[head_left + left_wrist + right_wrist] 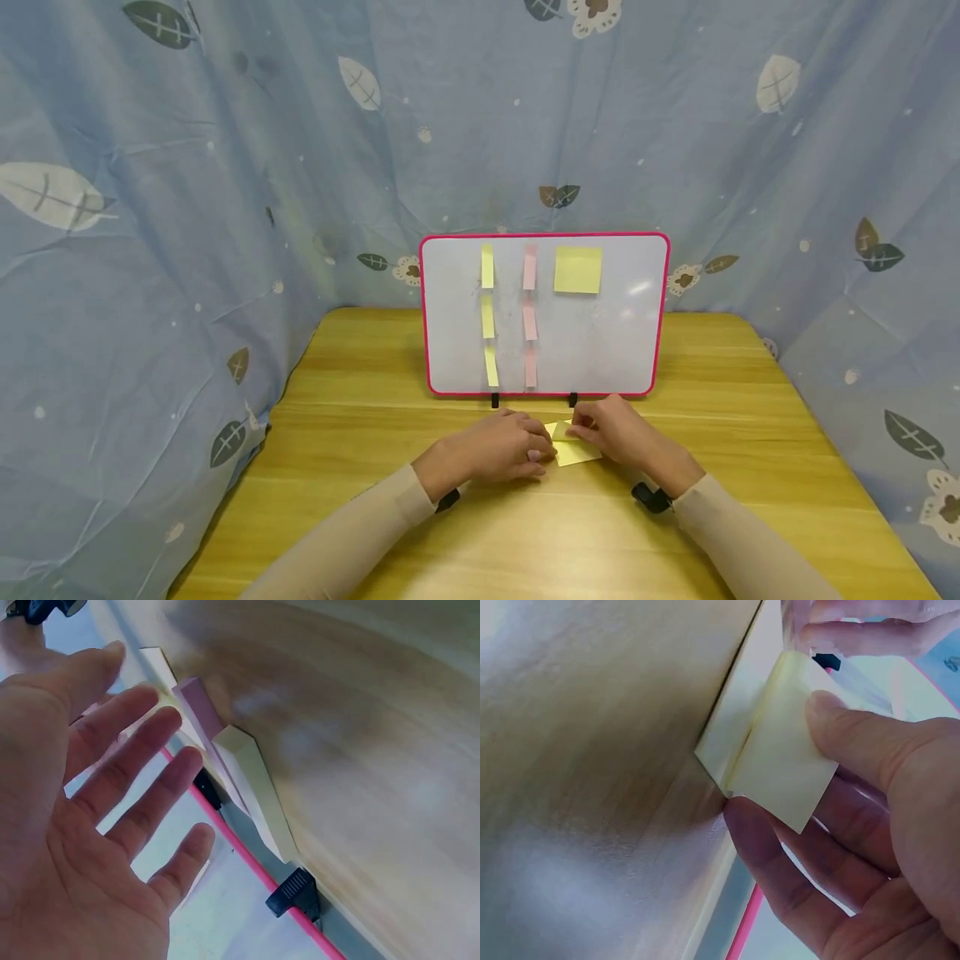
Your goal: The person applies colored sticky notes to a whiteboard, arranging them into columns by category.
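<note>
A square yellow sticky note pad [577, 454] lies on the table between the hands. My right hand [621, 429] pinches its top sheet, the thumb on the yellow sticky note [780, 742]; the sheet bends up from the pad below. My left hand [501, 446], palm down, has its fingertips right at the pad's left edge. In the left wrist view its fingers [135, 780] are spread and relaxed, holding nothing. Close to them lie a narrow pink pad [204, 716] and a narrow pale yellow pad [259, 791], both hidden behind the left hand in the head view.
A whiteboard [453, 317] with a pink rim stands behind the hands on black feet [495, 401]. It bears a column of yellow strips [487, 317], a column of pink strips [530, 320] and a square yellow note [577, 269]. Patterned blue curtain [465, 108] surrounds the wooden table [360, 367].
</note>
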`<state>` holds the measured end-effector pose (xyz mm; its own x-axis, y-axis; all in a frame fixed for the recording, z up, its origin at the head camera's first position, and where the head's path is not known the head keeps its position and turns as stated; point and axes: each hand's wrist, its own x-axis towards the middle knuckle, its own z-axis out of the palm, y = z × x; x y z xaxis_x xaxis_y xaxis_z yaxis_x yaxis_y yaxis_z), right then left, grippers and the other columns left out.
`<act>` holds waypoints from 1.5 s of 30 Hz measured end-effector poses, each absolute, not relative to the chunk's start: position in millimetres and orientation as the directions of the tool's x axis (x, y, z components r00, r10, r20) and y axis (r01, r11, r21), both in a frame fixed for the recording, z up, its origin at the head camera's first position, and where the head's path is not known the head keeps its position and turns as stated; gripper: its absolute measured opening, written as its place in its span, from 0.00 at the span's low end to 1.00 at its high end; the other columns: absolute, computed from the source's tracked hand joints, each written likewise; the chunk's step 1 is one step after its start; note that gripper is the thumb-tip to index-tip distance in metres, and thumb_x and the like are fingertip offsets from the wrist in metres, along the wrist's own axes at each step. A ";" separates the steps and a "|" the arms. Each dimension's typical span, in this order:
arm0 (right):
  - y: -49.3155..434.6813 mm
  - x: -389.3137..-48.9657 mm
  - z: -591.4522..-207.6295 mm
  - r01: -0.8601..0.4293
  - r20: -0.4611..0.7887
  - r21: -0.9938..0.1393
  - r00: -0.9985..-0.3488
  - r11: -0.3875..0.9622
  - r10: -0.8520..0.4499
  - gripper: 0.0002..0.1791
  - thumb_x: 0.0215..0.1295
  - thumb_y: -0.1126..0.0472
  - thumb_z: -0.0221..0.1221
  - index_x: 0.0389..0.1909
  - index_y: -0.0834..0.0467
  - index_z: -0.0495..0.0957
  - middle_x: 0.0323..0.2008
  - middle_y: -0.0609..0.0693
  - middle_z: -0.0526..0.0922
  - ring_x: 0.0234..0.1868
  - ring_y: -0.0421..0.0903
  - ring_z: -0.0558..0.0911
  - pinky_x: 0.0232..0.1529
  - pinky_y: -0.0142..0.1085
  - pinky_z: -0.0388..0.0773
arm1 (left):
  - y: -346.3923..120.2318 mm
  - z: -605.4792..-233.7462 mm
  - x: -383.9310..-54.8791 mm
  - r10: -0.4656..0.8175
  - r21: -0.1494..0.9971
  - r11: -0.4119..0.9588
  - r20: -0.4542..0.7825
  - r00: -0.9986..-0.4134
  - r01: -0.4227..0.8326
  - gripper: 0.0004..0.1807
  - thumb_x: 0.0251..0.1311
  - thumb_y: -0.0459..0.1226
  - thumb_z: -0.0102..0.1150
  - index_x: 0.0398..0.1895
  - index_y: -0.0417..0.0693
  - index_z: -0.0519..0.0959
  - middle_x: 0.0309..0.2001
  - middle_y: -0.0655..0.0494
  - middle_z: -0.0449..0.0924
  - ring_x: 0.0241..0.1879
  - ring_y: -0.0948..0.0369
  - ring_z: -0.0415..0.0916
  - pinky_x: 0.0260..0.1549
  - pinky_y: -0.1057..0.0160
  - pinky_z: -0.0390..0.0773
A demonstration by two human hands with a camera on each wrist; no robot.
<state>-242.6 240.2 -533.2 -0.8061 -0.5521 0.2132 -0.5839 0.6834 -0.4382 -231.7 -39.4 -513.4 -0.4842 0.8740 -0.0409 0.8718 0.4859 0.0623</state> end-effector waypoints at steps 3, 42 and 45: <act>239.1 -243.7 -532.1 -0.569 0.220 -0.418 -0.820 0.708 -0.528 0.09 0.77 0.61 0.77 0.35 0.51 0.88 0.31 0.41 0.91 0.32 0.32 0.84 0.37 0.31 0.83 | -39.3 -514.4 -230.6 0.882 0.056 0.472 -0.046 -0.470 0.880 0.21 0.88 0.58 0.62 0.75 0.69 0.87 0.73 0.72 0.88 0.76 0.62 0.82 0.80 0.50 0.79; 256.8 -270.8 -498.9 -0.404 0.354 -0.703 -0.913 0.585 -0.204 0.07 0.90 0.67 0.60 0.52 0.68 0.82 0.42 0.68 0.93 0.30 0.57 0.95 0.27 0.40 0.92 | -35.8 -516.0 -226.7 0.893 -0.023 0.432 -0.126 -0.432 0.901 0.29 0.87 0.58 0.62 0.85 0.65 0.80 0.86 0.66 0.77 0.83 0.62 0.76 0.81 0.53 0.80; 256.6 -270.5 -489.4 -0.434 0.454 -0.738 -0.886 0.517 -0.097 0.07 0.90 0.70 0.59 0.55 0.72 0.81 0.49 0.73 0.92 0.39 0.67 0.96 0.29 0.38 0.93 | -36.8 -515.6 -227.4 0.892 0.001 0.437 -0.132 -0.433 0.900 0.29 0.88 0.58 0.61 0.85 0.65 0.80 0.86 0.66 0.77 0.83 0.62 0.76 0.82 0.52 0.79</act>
